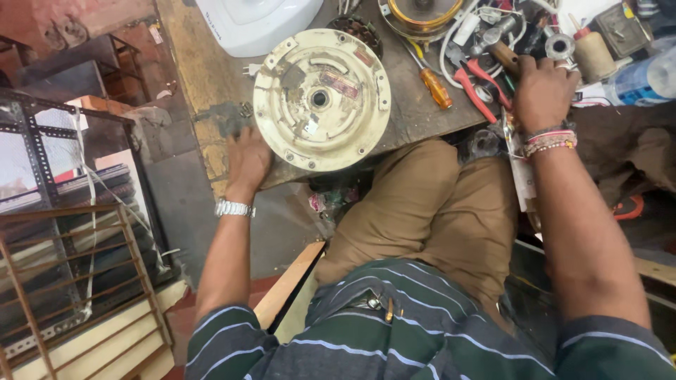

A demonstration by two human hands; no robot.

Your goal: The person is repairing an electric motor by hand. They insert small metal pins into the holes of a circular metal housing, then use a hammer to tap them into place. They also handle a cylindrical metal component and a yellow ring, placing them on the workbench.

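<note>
A round cream metal motor cover (322, 98) lies flat on the worn workbench (204, 77), with a hole at its centre and screws around its rim. My left hand (248, 158) rests on the bench edge against the cover's lower left rim, fingers spread, holding nothing. A metal watch sits on that wrist. My right hand (542, 91) reaches into a pile of tools at the right, fingers closed around a wooden tool handle (503, 56). Bracelets circle that wrist.
An orange-handled screwdriver (434, 84) and red-handled pliers (475, 84) lie right of the cover. A white appliance housing (253, 21), a copper-wound motor part (422, 14) and a plastic bottle (644, 77) sit at the back. Metal racks (63, 232) stand at left. My knees fill the space below the bench.
</note>
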